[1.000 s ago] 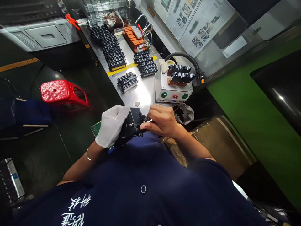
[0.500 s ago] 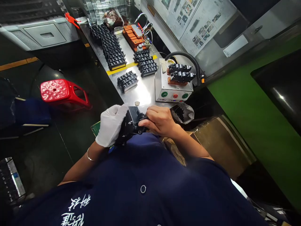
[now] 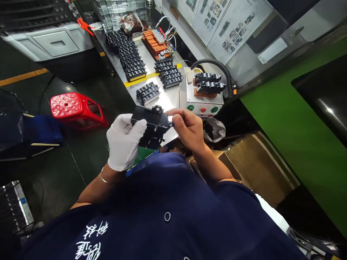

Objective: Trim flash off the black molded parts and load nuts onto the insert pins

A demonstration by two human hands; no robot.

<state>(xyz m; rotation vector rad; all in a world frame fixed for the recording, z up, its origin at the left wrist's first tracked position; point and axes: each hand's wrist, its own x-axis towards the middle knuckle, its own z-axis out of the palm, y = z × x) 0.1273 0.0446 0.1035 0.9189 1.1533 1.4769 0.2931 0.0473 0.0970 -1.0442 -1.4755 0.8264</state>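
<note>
My left hand (image 3: 123, 141), in a white glove, grips a black plastic housing (image 3: 149, 117) by its left side, the thumb across its smooth face. The housing is tilted in front of my body and has a round lug on its upper edge. My bare right hand (image 3: 189, 128) is closed at the housing's right end, thumb and forefinger pinched at a small projecting tab. Behind the housing, several similar black parts (image 3: 148, 93) sit in a short row on the metal table (image 3: 169, 103).
Longer rows of black parts (image 3: 130, 59) and an orange fixture (image 3: 154, 41) stand farther back. A white control box (image 3: 187, 92) with buttons carries two black parts. A bag (image 3: 217, 130) and a cardboard box (image 3: 257, 162) are at right, a red stool (image 3: 66, 104) at left.
The black housing has been lifted away from my body and turned, so its smooth face shows. My right hand has moved from over it to its right end.
</note>
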